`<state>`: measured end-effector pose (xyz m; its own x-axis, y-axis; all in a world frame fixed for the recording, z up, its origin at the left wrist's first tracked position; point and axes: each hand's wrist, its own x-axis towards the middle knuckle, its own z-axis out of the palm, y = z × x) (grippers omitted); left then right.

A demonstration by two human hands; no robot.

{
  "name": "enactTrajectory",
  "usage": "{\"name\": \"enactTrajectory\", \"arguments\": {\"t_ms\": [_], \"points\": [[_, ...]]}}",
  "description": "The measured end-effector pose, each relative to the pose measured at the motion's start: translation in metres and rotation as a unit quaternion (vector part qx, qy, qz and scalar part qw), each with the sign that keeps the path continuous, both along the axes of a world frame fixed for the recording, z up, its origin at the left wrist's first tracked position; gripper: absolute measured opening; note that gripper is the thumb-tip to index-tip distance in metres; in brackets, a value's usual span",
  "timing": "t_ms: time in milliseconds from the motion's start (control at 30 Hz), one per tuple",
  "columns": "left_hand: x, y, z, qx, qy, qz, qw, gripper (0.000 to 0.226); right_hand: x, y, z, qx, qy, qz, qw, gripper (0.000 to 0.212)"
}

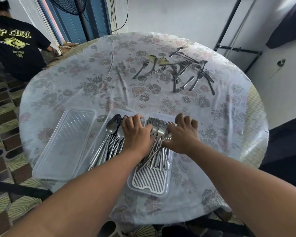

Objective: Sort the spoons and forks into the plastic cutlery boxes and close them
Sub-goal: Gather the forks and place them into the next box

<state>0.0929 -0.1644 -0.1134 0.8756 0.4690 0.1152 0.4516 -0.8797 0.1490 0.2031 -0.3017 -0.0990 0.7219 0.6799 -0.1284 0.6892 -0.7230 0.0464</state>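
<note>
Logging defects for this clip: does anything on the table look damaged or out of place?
Yes. The floral tablecloth has a torn patch at the far side, beside the loose forks scattered there and not yet boxed.
</note>
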Motion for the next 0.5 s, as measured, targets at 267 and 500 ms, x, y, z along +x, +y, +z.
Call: {"name": "enactTrajectory", "arguments": {"t_ms": [267, 500], "points": [[-0.009, 0.001, 0.011, -0.047, 0.046, -0.103, 0.993, 0.040, -0.001, 0.009, 0.011, -0.004, 0.081, -0.057, 0.995, 0.049], [0.000, -0.009, 0.002, 0.013, 0.020, -0.042, 0.999, 0.007, 0.019, 0.018, 0.025, 0.102, 0.096, -0.144, 0.980, 0.037]]}}
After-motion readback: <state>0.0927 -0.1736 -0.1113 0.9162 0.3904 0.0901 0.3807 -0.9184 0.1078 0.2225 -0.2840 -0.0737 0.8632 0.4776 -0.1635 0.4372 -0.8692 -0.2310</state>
